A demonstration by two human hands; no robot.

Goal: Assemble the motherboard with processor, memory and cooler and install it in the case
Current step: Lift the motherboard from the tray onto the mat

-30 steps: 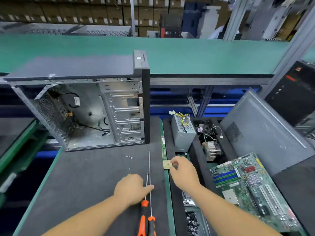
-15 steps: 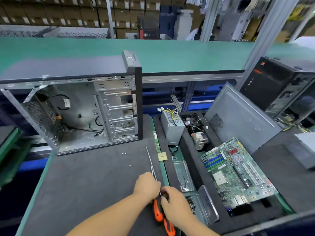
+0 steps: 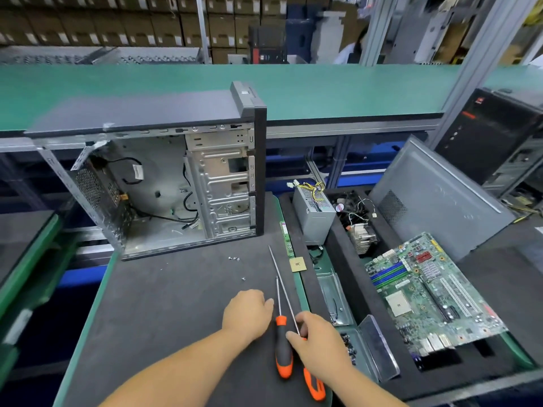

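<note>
- Head view, lower centre of the frame: the right hand (image 3: 318, 343) is curled over the handle of the longer screwdriver (image 3: 293, 314), fingers wrapped round where shaft meets grip. The left hand (image 3: 248, 314) lies loosely on the dark worktop (image 3: 164, 312) just left of the shorter screwdriver (image 3: 282, 345), fingers relaxed and holding nothing.
- The motherboard (image 3: 432, 295) sits tilted in the foam tray (image 3: 343, 259) at lower right, its socket bare; the processor (image 3: 297, 264) lies on the tray's edge at centre frame, well apart from the board. The cooler (image 3: 363, 237) rests in the tray above the board. The case (image 3: 164, 183) stands open at upper left.
- Judged from this, the step is clearing or sorting the tools before fitting the processor.
- Lay the long screwdriver parallel to the short one, tips pointing away from the processor, so the shaft cannot sweep it off the edge.
- Keep clear of the loose screws (image 3: 234, 259) near the case.
- Handle the processor by its edges only.
</note>
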